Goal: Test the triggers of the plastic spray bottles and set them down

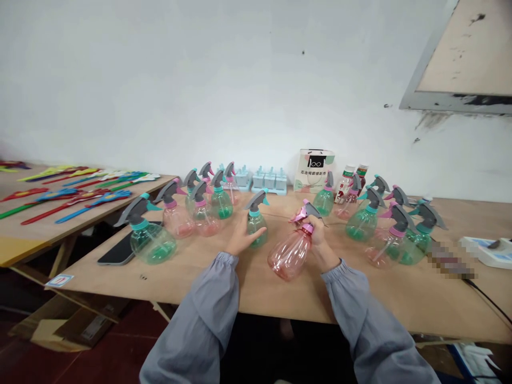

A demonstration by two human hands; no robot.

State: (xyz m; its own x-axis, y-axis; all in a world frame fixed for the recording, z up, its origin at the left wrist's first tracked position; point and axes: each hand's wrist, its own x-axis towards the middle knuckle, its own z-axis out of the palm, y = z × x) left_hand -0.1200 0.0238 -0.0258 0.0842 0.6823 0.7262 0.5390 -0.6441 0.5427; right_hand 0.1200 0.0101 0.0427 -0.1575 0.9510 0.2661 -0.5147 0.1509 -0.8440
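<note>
My left hand [241, 236] is around the body of a small green spray bottle [258, 221] with a grey and teal head. Its thumb lies across the front, and the fingers behind are partly hidden. The bottle is upright. In my right hand [319, 234] is a clear pink spray bottle [288, 253], gripped at its neck and grey-pink trigger head. This one is tilted, its base toward the lower left. Several green and pink spray bottles stand left of my hands, such as a green spray bottle [153, 244], and more stand right, including a pink spray bottle [383, 248].
A phone [117, 248] lies at the table's left. Along the wall stand light-blue ice-pop moulds [270, 180], a paper bag [313, 172] and two sauce-like bottles [344, 184]. Right are a white tray [490, 255] and a cable [486, 298]. Colourful hand-shaped sticks [76, 197] cover another table.
</note>
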